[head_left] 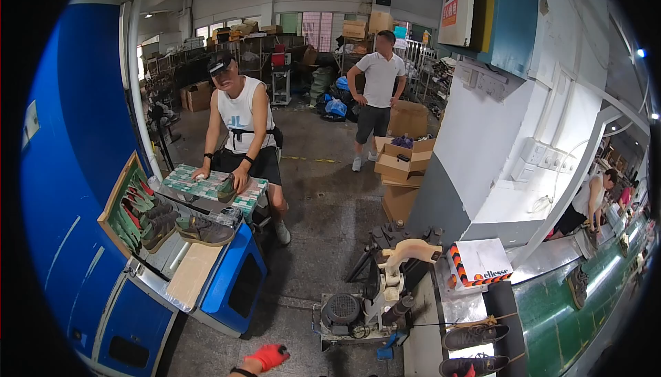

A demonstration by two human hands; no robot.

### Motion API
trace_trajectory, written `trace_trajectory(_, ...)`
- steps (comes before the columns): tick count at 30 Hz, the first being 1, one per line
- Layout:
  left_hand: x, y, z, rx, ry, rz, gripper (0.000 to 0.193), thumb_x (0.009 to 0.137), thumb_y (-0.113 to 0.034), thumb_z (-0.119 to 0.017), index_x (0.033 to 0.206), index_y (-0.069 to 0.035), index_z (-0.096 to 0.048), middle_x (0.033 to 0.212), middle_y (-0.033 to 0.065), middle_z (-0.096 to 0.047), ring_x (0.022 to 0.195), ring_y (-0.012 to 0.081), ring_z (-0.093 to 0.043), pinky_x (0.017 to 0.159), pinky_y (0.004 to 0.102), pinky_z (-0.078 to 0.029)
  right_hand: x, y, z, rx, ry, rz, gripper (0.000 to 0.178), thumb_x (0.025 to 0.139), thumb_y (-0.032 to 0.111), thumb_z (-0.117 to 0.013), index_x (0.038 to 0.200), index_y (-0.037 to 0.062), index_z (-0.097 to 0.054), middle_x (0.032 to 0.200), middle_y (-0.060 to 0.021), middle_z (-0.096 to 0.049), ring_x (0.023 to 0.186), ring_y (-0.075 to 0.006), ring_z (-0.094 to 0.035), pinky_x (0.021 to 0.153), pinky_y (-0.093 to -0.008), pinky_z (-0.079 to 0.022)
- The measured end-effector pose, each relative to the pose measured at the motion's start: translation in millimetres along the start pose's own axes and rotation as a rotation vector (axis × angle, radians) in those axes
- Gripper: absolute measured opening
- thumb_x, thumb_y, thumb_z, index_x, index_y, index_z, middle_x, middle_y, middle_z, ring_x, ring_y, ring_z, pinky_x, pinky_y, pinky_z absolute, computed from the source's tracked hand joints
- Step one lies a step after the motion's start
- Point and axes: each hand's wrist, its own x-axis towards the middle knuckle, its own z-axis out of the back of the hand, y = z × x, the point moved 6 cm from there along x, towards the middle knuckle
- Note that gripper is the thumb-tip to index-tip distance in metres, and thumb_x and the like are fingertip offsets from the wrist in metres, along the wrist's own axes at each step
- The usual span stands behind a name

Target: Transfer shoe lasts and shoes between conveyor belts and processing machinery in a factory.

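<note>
My left hand [267, 357], in a red glove with a dark band at the wrist, reaches in from the lower edge over the floor. Its fingers look curled together, and I see nothing in them. Of my right hand [471, 371], only a bit of red glove shows at the lower edge, against the opening of a dark shoe [490, 363]; its grip is hidden. A second dark shoe [474, 336] lies just beyond, and pale cords run from both shoes. Both are by a dark open box [508, 308] on the right.
A machine with a motor [342, 310] and a curved tan head [410, 252] stands ahead. Right are a white-and-orange shoebox [480, 262] and a green conveyor [551, 315] carrying a shoe. Left, a co-worker [242, 115] handles a shoe behind a blue machine [237, 284]; another person [381, 81] stands farther back.
</note>
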Motion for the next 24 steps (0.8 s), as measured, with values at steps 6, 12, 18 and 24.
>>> trace_trajectory(6, -35, 76, -12, -0.324, -0.027, 0.323, 0.101, 0.085, -0.055, -0.066, 0.156, 0.001, -0.020, 0.139, 0.0302, -0.054, 0.132, 0.0400, -0.052, 0.110, 0.0461, -0.042, 6, -11, -11, 0.297, 0.048, -0.187, 0.084, 0.083, 0.019, -0.079, 0.151, -0.0050, -0.035, 0.138, -0.0239, -0.052, 0.110, -0.0320, -0.064, 0.068, -0.0357, -0.059)
trace_trajectory(12, -71, 127, 159, -0.602, -0.823, 0.487, 0.104, 0.089, -0.040, -0.068, 0.159, -0.001, -0.001, 0.143, 0.0359, -0.047, 0.133, 0.0462, -0.049, 0.109, 0.0468, -0.042, 15, 47, -9, 0.426, 0.217, 0.227, 0.032, 0.084, 0.011, -0.070, 0.111, -0.0040, -0.059, 0.110, -0.0171, -0.070, 0.087, -0.0278, -0.069, 0.067, -0.0333, -0.058)
trace_trajectory(18, -67, 114, 214, -0.728, -1.024, 0.252, 0.097, 0.089, -0.019, -0.070, 0.161, -0.007, -0.005, 0.146, 0.0335, -0.045, 0.133, 0.0437, -0.049, 0.108, 0.0458, -0.043, 10, 54, -5, -0.081, 0.081, 0.208, 0.078, 0.084, 0.030, -0.072, 0.147, -0.0061, -0.042, 0.128, -0.0267, -0.063, 0.118, -0.0391, -0.060, 0.096, -0.0441, -0.051)
trace_trajectory(24, -9, 86, 60, -0.258, -0.251, 0.132, 0.077, 0.084, -0.047, -0.069, 0.143, -0.001, -0.050, 0.138, 0.0263, -0.057, 0.131, 0.0414, -0.053, 0.108, 0.0455, -0.044, 1, 31, -6, 0.085, 0.109, 0.036, 0.079, 0.084, 0.032, -0.068, 0.149, -0.0035, -0.040, 0.143, -0.0294, -0.051, 0.130, -0.0392, -0.052, 0.104, -0.0433, -0.045)
